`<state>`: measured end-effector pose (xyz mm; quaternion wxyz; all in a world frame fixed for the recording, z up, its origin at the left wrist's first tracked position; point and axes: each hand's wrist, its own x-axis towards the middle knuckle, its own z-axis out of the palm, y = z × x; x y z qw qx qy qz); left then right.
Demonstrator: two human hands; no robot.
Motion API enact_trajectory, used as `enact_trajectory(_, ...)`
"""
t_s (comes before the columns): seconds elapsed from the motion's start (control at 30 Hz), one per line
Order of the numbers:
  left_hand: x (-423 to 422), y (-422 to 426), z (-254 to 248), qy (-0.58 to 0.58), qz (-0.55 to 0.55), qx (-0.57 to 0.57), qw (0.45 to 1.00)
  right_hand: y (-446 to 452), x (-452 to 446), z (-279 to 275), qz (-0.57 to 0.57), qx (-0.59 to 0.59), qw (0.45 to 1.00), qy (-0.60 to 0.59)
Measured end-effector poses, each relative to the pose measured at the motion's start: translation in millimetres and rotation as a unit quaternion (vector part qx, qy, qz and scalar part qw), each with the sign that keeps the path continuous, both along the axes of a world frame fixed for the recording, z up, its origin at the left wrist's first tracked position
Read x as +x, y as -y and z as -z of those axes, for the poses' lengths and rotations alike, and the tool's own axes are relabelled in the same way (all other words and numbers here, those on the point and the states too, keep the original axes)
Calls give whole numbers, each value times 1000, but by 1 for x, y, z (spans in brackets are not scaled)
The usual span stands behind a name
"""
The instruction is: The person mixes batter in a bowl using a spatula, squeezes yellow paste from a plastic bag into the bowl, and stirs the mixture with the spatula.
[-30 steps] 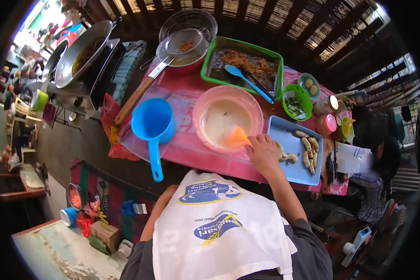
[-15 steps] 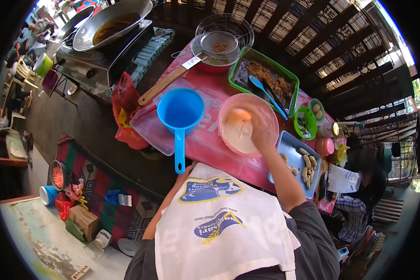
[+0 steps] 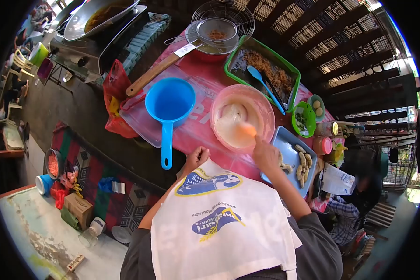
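Note:
A pink bowl (image 3: 219,103) of pale batter stands on the red-covered table. Closed round an orange utensil (image 3: 246,130), my right hand (image 3: 266,156) is at the bowl's near right rim; the utensil's blurred end is over the batter. My left hand (image 3: 197,157), fingers curled, is by the table's front edge near the apron, and nothing shows in it. A blue dipper (image 3: 170,100) lies left of the bowl, its handle toward me. Peeled bananas (image 3: 304,163) rest in a light blue tray (image 3: 291,140) beside my right forearm.
Behind the bowl are a green-rimmed tray (image 3: 233,70) with a blue spoon (image 3: 261,81), and a strainer (image 3: 217,30) with a wooden handle. Green bowls and jars stand at the right. A pan (image 3: 98,16) sits on a stove at the upper left. A person (image 3: 345,212) is at the right.
My right hand has drawn back from over the batter to the near rim with the orange utensil. My left hand has come up into fuller view by the table edge.

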<state>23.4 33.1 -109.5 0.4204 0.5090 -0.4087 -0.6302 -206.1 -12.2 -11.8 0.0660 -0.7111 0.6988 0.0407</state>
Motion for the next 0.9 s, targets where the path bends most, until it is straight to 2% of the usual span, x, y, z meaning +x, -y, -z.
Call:
enact_trajectory(0.07, -9, 4, 5, -12, 19, -29, 999, -8, 9, -24, -35, 27, 998, 51)
enact_trajectory(0.1, -15, 5, 3, -9, 30, -22, 999, 1, 3, -13, -74, -55, 993, 72)
enact_trajectory(0.2, -34, 9, 0, 20, 72, -5, 997, 44, -19, 7, -6, -89, 996, -17)
enact_trajectory(0.27, -41, 11, 5, 69, 117, 10, 991, 37, -31, 14, 14, -36, 998, -44)
enact_trajectory(0.37, -54, 8, 1, 50, 105, 14, 993, -15, -15, -12, 14, 58, 995, -79)
enact_trajectory(0.47, -64, 4, 16, 18, 98, -7, 995, -4, -7, -34, -3, 45, 997, 56)
enact_trajectory(0.6, -73, 4, -9, -82, 76, 74, 991, 57, -30, 21, 61, -41, 996, 44)
enact_trajectory(0.7, -77, 5, -6, -115, 58, 78, 989, 22, 0, 9, -24, -23, 999, -25)
enact_trajectory(0.8, -78, 6, -4, -130, 49, 73, 988, 10, -2, -24, -94, 7, 994, 49)
enact_trajectory(0.83, -78, 6, -5, -120, 49, 66, 989, 20, -12, -15, -108, -54, 991, 50)
enact_trajectory(0.9, -79, 6, -5, -110, 48, 57, 991, 60, -26, 2, -68, -93, 993, 4)
